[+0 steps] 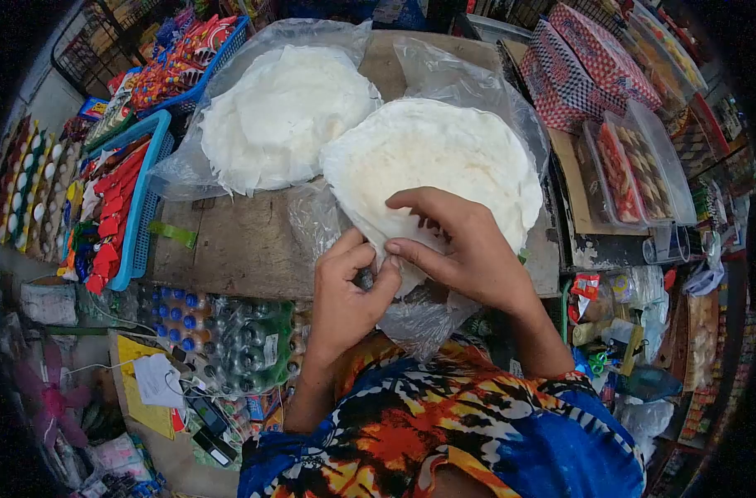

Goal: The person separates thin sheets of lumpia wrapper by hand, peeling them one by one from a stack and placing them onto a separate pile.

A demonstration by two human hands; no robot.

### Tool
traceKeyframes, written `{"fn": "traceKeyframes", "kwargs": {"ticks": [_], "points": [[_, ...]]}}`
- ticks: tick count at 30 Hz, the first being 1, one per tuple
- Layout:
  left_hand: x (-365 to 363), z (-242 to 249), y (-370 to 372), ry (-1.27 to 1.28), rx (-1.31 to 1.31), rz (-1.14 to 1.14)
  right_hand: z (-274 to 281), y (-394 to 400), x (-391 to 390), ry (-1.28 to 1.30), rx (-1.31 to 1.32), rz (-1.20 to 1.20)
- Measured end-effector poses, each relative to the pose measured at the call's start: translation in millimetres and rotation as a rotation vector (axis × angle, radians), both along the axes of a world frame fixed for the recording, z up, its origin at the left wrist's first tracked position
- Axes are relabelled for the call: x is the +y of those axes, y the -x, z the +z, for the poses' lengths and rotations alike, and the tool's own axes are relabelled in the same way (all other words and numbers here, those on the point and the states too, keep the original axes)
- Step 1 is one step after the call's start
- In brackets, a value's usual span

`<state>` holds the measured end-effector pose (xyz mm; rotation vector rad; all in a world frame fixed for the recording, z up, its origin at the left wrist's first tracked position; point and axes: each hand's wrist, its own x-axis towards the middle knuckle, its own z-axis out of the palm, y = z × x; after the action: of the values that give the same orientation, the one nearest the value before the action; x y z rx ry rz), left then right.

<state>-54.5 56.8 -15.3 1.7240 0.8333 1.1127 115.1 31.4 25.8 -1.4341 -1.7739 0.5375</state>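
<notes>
Bare wood of the table (245,241) lies open to the left of the hands, between the near edge and the far wafer stack (282,112); only a green strip (172,234) lies on it; the near wafer stack (444,158) fills the middle, its plastic bag touching the far one, so no gap runs between them; a blue basket (141,207) walls the left edge; checked boxes (590,62) and clear snack tubs (635,166) close the right side; bottles (229,332) crowd below the near edge.

wafer stack (444,158) white | basket (146,191) blue | boxes (594,58) red-white checked
</notes>
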Motion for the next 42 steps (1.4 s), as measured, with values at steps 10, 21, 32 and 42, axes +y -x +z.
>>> {"fn": "traceKeyframes", "kwargs": {"ticks": [10, 21, 32, 42], "points": [[-3.1, -4.2, 13.6, 0.206, -0.161, -0.037, -5.6, -24.5, 22.7, -0.067, 0.116, -0.268], [11.8, -0.3, 4.5, 0.001, -0.053, 0.188, 7.6, -8.7, 1.6, -0.082, -0.119, 0.386], [4.8, 10.4, 15.1, 0.246, -0.138, 0.024, 13.5, -41.4, -1.3, -0.048, 0.037, -0.102], [3.5, -9.6, 10.9, 0.253, -0.143, 0.096, 11.2, -45.8, -7.2, 0.131, -0.051, -0.178]]}}
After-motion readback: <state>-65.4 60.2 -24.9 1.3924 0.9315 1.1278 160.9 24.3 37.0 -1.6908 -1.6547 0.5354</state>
